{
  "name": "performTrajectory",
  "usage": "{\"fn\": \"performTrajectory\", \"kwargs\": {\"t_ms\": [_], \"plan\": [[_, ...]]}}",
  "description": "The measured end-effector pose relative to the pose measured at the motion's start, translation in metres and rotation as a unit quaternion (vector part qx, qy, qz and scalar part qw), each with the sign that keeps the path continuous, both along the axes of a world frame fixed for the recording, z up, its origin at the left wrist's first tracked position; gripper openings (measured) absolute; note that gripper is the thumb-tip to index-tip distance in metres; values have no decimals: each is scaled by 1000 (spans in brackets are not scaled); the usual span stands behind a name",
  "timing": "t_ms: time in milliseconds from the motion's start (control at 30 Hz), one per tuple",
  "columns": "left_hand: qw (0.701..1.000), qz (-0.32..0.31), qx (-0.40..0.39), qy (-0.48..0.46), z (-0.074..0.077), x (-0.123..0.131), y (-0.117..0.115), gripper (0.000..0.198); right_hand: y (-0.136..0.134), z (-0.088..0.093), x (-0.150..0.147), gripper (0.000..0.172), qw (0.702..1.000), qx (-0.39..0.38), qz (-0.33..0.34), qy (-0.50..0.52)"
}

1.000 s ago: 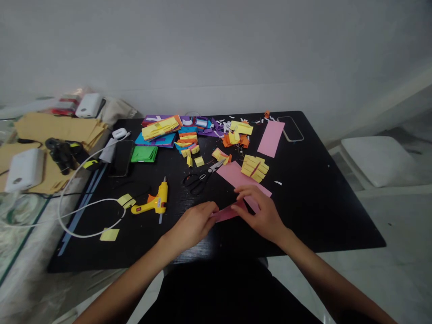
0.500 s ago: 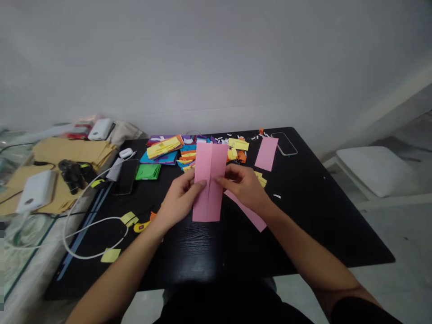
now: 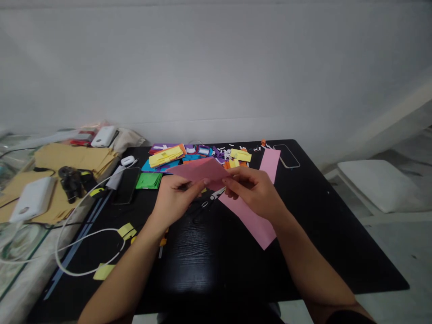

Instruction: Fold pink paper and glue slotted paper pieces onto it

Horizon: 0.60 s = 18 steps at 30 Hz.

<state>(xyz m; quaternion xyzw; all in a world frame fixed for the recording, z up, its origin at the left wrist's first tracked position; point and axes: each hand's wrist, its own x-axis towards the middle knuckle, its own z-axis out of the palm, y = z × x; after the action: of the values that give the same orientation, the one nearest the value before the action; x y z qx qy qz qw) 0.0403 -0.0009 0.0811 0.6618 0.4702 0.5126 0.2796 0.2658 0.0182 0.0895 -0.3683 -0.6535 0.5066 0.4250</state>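
Note:
A creased sheet of pink paper (image 3: 201, 170) is held above the table between both hands, tilted so that it shows foreshortened. My left hand (image 3: 177, 198) pinches its near left part, the thumb on top. On the right, my right hand (image 3: 251, 191) grips the near right edge between thumb and fingers. Below the hands lie scissors (image 3: 216, 194), their handles hard to make out against the black tabletop. A pink strip (image 3: 251, 220) lies under my right hand, and another pink piece (image 3: 270, 163) is behind it.
Across the back of the black table (image 3: 195, 274) lie a yellow folded stack (image 3: 167, 156), green paper (image 3: 149, 180) and white scraps. A phone (image 3: 126, 186) and white cable (image 3: 76, 273) are at left, a clear-framed phone case or phone (image 3: 286, 156) at right. A white-cushioned chair (image 3: 374, 184) stands beyond.
The pink sheet has gone from nearly upright and facing me to tilted almost flat, its bottom no longer hanging down. The scissors beneath now show. The view has shifted slightly.

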Motion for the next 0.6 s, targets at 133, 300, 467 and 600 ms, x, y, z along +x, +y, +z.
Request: {"fn": "performTrajectory", "kwargs": {"t_ms": [133,300,467,600], "plan": [[997,-67,-22,-41,5,-6,-2,19,-1,6,3,17,999,14,4,34],[985,-148,-36,-83,6,-4,-1,19,-2,4,1,35,996,44,44,59],[992,-114,51,-29,9,-2,-1,11,-5,3,-2,20,990,115,35,76],[995,-57,73,-25,7,3,-4,30,-9,-1,-7,5,990,100,-34,97]]}}
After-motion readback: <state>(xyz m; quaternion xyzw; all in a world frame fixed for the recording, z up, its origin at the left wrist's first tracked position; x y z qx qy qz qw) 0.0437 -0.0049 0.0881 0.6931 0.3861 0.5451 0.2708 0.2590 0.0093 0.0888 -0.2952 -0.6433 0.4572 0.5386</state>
